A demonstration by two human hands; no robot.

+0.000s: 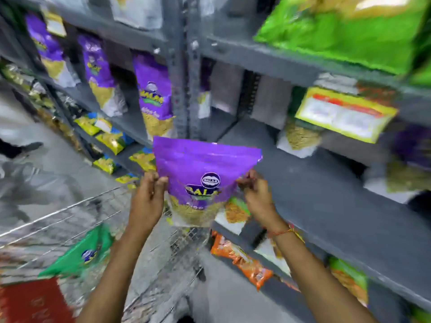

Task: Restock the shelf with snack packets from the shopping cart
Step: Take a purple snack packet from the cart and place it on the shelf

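presently the purple snack packet (200, 173) was held upright in mid-air, above the shopping cart (98, 220) rim and in front of the grey shelf (326, 194) board lying toward 2 o'clock. left hand (145, 197) pinched its 9 o'clock edge; right hand (254, 194) pinched its 3 o'clock edge, both closed on the film. judged light, soft and crinkly, contents loose and probably crushable, film likely slick. side seams looked the safest hold. more packets stood at 11 o'clock.
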